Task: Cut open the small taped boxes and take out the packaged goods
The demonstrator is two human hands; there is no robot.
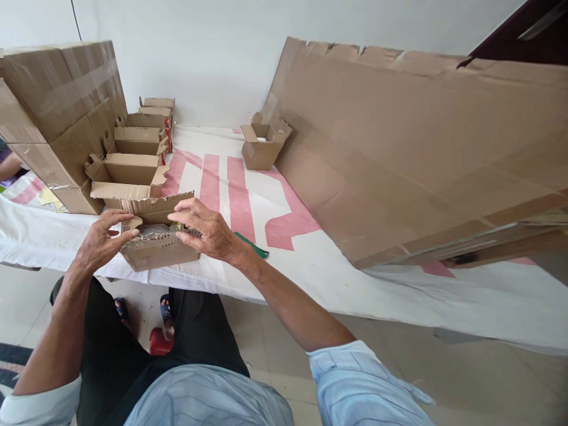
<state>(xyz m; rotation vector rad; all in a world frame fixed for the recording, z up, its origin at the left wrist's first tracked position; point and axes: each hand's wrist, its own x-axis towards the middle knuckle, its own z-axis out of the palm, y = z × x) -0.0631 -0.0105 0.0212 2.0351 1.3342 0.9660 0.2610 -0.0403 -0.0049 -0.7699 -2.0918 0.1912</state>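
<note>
A small open cardboard box [155, 251] sits at the near edge of a white and pink sheet [275, 207]. My left hand [100, 239] grips the box's left side flap with fingers curled. My right hand [206, 228] rests over the box's right side, fingers bent on its top edge and flap. Something with clear wrapping lies inside the box; I cannot make out what it is. Both sleeves are light blue.
A row of several open small boxes [133, 142] runs back from the held one, beside a big taped carton [62, 112]. Another open box [262, 145] stands at the back. Large flat cardboard sheets [421, 148] lean on the right. A green object [252, 245] lies by my right wrist.
</note>
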